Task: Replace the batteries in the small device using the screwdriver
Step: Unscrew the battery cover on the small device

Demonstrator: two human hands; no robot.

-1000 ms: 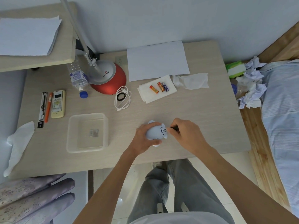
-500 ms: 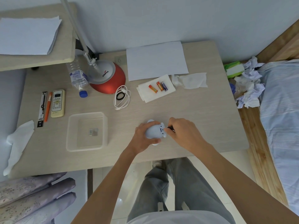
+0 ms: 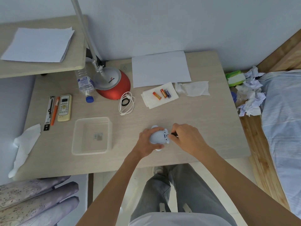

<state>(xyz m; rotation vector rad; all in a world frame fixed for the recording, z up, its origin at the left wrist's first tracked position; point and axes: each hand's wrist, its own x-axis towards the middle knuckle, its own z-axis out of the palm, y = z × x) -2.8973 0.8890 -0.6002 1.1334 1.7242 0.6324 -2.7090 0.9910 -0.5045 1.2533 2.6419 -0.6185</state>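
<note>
A small pale blue device (image 3: pixel 158 136) lies on the table near its front edge, and my left hand (image 3: pixel 147 141) grips it from the left. My right hand (image 3: pixel 185 137) pinches a dark screwdriver (image 3: pixel 174 133) whose tip meets the device's right end at an open slot. Most of the screwdriver is hidden inside my fingers. Three small batteries (image 3: pixel 162 94) lie side by side on a folded white tissue (image 3: pixel 158 97) farther back.
A clear plastic tray (image 3: pixel 92 136) holding a small part sits left of the device. Behind stand a red lamp base (image 3: pixel 114 85), a water bottle (image 3: pixel 85 84), a white cable (image 3: pixel 127 103), a remote (image 3: pixel 64 107) and paper sheets (image 3: pixel 160 68). Crumpled tissues (image 3: pixel 249 95) lie right.
Both hands stay at the device. My right hand has edged slightly closer to its end with the screwdriver; nothing else has moved.
</note>
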